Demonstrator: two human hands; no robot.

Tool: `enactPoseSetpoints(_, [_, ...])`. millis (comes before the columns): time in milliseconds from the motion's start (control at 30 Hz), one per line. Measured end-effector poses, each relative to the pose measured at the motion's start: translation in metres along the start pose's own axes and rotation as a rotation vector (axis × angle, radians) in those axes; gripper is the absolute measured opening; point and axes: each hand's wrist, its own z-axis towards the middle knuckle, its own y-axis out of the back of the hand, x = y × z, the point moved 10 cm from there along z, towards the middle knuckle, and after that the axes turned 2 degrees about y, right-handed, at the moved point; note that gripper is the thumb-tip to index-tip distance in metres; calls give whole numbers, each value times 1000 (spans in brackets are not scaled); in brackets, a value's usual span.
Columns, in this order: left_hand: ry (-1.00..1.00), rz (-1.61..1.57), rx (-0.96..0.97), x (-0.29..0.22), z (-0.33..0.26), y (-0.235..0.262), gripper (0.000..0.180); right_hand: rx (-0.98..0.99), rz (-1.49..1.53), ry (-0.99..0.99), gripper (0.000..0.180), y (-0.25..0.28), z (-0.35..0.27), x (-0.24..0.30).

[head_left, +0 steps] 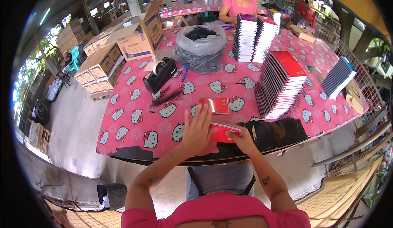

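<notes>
Holding a red notebook at the near table edge, we are pinching its right end with our right hand while our left hand is lying open and flat on it; another notebook is lying just beyond.
</notes>
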Motion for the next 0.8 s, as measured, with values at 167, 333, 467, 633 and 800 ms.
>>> enactPoseSetpoints(167, [-98, -270, 73, 20, 27, 5, 18, 16, 111, 87, 31, -6, 2, 27])
enactPoseSetpoints(333, [-104, -429, 218, 24, 27, 8, 21, 91, -15, 95, 29, -10, -4, 31])
enactPoseSetpoints(467, [-130, -504, 211, 25, 29, 9, 26, 98, 55, 87, 30, -13, -6, 31])
enactPoseSetpoints(633, [-39, 8, 123, -3, 33, 29, 58, -44, 118, 67, 32, -9, -12, 34])
enactPoseSetpoints(800, [-35, 87, 145, -25, -9, 13, 86, -126, 174, 103, 32, -8, -8, 43])
